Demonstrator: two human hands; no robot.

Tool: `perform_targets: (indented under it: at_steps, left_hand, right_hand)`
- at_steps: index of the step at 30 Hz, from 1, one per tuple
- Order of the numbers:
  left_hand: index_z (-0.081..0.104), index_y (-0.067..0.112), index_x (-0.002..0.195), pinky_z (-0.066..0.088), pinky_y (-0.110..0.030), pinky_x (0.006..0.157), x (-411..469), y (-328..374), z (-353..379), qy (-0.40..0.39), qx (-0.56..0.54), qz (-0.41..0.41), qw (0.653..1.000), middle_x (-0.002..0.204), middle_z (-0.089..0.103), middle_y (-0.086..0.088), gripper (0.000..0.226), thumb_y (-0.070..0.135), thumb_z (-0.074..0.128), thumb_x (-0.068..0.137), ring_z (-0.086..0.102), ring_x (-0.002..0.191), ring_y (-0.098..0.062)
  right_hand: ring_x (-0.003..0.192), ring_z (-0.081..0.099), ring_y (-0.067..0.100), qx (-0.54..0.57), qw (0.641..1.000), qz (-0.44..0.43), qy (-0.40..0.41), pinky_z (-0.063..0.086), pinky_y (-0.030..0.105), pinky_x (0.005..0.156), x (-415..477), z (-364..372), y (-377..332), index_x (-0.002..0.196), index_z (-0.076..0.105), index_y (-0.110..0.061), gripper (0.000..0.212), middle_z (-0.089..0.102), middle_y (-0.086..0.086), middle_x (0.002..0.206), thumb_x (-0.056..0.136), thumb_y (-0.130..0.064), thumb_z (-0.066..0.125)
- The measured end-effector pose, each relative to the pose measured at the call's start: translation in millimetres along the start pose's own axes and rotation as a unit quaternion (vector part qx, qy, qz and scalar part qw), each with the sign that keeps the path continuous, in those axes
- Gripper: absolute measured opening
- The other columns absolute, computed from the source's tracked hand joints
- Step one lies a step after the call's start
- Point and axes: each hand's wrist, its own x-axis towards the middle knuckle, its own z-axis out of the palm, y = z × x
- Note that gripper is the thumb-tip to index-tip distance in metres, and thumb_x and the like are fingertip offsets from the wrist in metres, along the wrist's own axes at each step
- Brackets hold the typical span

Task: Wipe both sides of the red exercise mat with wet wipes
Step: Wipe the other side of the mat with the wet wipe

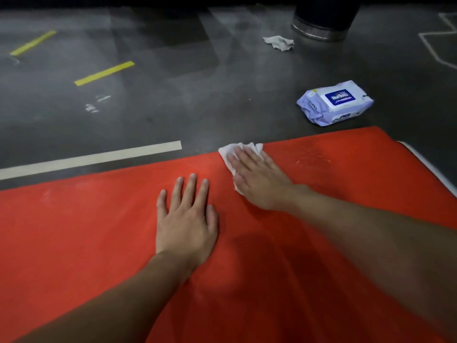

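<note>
The red exercise mat (86, 219) lies flat on the dark floor and fills the lower half of the head view. My left hand (186, 219) rests flat on the mat near its middle, fingers spread and straight. My right hand (259, 179) presses a white wet wipe (228, 151) flat against the mat at its far edge, fingers straight; most of the wipe is hidden under the palm. A lilac pack of wet wipes (336, 102) lies on the floor just beyond the mat, to the right. Pale scuff marks (312, 158) show on the mat right of my right hand.
A crumpled used wipe (279, 43) lies on the floor next to a dark bin with a metal base (321, 28) at the back right. Yellow tape strips (103, 73) and a white tape line (94, 158) mark the grey floor. A white edge (430, 167) borders the mat's right end.
</note>
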Motion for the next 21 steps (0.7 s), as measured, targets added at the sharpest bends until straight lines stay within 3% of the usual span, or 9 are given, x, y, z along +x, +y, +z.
perform_targets:
  at_steps: [5, 8, 10, 13, 15, 17, 21]
  left_hand:
    - [0.028, 0.029, 0.153, 0.009, -0.049, 0.120, 0, 0, 0, 0.006, 0.007, -0.005, 1.000, 0.162, 0.021, 0.002, 0.064, 0.047, 0.016, 0.093, 0.010, 0.151, -0.019]
    - [0.028, 0.029, 0.153, 0.010, -0.049, 0.120, 0, 1, 0, 0.003, 0.011, -0.005, 1.000, 0.162, 0.020, 0.002, 0.064, 0.047, 0.016, 0.093, 0.010, 0.151, -0.019]
    - [0.026, 0.030, 0.154, 0.009, -0.048, 0.120, 1, 1, 0, 0.003, 0.011, -0.007, 1.000, 0.163, 0.018, 0.003, 0.064, 0.048, 0.015, 0.093, 0.008, 0.151, -0.018]
    - [0.024, 0.031, 0.154, 0.006, -0.047, 0.121, 1, 1, 0, 0.001, 0.010, -0.009, 1.000, 0.163, 0.016, 0.005, 0.065, 0.049, 0.014, 0.093, 0.006, 0.151, -0.016]
    - [0.024, 0.031, 0.154, 0.006, -0.047, 0.121, -1, 2, 0, 0.006, 0.010, -0.010, 1.000, 0.163, 0.016, 0.005, 0.066, 0.049, 0.013, 0.092, 0.006, 0.151, -0.016]
    - [0.026, 0.031, 0.154, 0.007, -0.047, 0.121, 0, 2, 0, 0.010, 0.010, -0.011, 1.000, 0.163, 0.018, 0.004, 0.066, 0.049, 0.013, 0.092, 0.007, 0.151, -0.016]
    - [0.026, 0.031, 0.153, 0.008, -0.047, 0.121, 2, 3, 1, 0.007, 0.014, -0.011, 1.000, 0.163, 0.018, 0.004, 0.066, 0.050, 0.014, 0.091, 0.008, 0.151, -0.017]
  right_hand:
    - [0.153, -0.006, 0.023, 0.021, 0.987, 0.159, 0.000, -0.006, 0.044, 0.123, 5, -7, 17, 0.157, 0.010, -0.009, 0.061, 0.002, 0.013, 0.166, 0.104, -0.036, 0.020]
    - [0.152, -0.012, 0.028, -0.013, 0.994, 0.101, -0.035, -0.012, 0.048, 0.120, 0, -10, 12, 0.157, 0.007, -0.004, 0.064, -0.004, 0.018, 0.164, 0.103, -0.039, 0.015]
    - [0.151, -0.018, 0.029, -0.044, 0.993, 0.099, -0.056, -0.013, 0.054, 0.118, 8, -22, 23, 0.154, 0.017, -0.001, 0.064, -0.011, 0.019, 0.164, 0.103, -0.039, 0.018]
    - [0.152, -0.008, 0.030, 0.072, 0.984, 0.146, -0.066, -0.002, 0.048, 0.122, 24, -34, 12, 0.143, 0.040, -0.003, 0.050, -0.006, 0.020, 0.164, 0.099, -0.026, 0.034]
    - [0.152, 0.003, 0.030, 0.121, 0.979, 0.166, -0.007, 0.003, 0.047, 0.122, 24, -25, 5, 0.152, 0.028, -0.011, 0.055, 0.007, 0.018, 0.164, 0.101, -0.030, 0.030]
    - [0.153, 0.000, 0.026, 0.083, 0.982, 0.171, 0.015, -0.004, 0.050, 0.122, 15, -12, 10, 0.157, 0.014, -0.019, 0.058, 0.005, 0.012, 0.166, 0.103, -0.038, 0.020]
    - [0.153, 0.000, 0.024, 0.068, 0.985, 0.158, 0.018, -0.005, 0.043, 0.122, 5, -1, 7, 0.157, 0.010, -0.007, 0.064, 0.004, 0.012, 0.166, 0.102, -0.039, 0.013]
